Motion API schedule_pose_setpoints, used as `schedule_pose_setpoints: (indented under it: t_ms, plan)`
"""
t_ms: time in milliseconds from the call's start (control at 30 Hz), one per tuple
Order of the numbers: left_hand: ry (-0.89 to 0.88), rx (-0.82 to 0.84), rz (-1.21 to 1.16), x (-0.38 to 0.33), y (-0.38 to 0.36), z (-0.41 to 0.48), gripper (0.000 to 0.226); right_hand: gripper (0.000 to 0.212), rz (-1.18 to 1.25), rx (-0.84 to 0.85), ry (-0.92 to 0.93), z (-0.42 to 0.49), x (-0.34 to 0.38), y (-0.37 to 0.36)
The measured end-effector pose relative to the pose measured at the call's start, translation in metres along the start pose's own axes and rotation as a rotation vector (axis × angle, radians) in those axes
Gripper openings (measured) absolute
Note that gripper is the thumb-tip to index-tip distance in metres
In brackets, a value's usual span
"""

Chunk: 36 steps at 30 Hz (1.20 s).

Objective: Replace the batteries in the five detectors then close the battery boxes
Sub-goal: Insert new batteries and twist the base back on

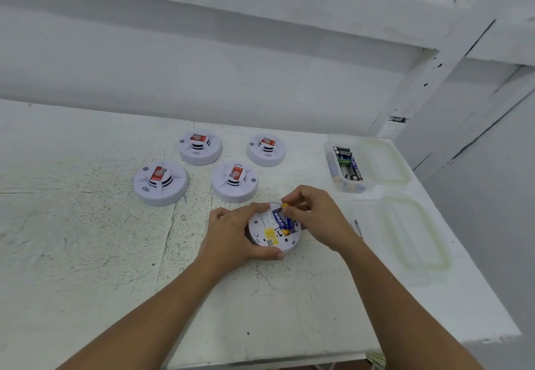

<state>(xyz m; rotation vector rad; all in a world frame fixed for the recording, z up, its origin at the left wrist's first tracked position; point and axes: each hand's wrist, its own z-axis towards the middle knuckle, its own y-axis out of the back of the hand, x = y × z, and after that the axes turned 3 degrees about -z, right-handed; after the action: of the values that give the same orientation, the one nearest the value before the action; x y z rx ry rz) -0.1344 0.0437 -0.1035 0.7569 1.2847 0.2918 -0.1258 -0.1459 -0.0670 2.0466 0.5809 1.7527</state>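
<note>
- The left hand (231, 233) is gripping the overturned detector (259, 225) by its rim, with the thumb curling round the near edge and the fingers wrapping over the far edge. It is holding the detector down on the white table (86, 239).
- The right hand (315, 216) is pinching the far end of a blue and yellow battery (279, 219). The battery is lying in the open bay on the detector's back. Whether that end is seated or raised cannot be told.
- Four more detectors (161, 183) (200, 146) (235, 181) (267, 149) are sitting face up in two rows, apart from one another, between 10 and 12 o'clock of the held one.
- A clear container (333, 172) is holding loose batteries at 2 o'clock of the held detector.
- One clear lid (405, 172) is lying just beside the container at its 3 o'clock.
- A second lid (434, 254) is lying at 3 o'clock of the held detector, near the table's right edge.
</note>
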Motion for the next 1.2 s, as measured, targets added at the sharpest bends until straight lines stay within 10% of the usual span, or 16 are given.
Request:
schedule_pose_setpoints:
  t_ms: [1200]
  plan:
    - [-0.200,-0.164,0.233,0.016,-0.023,0.002,0.081,0.014,-0.203,0.041,0.023,0.004,-0.002,-0.009]
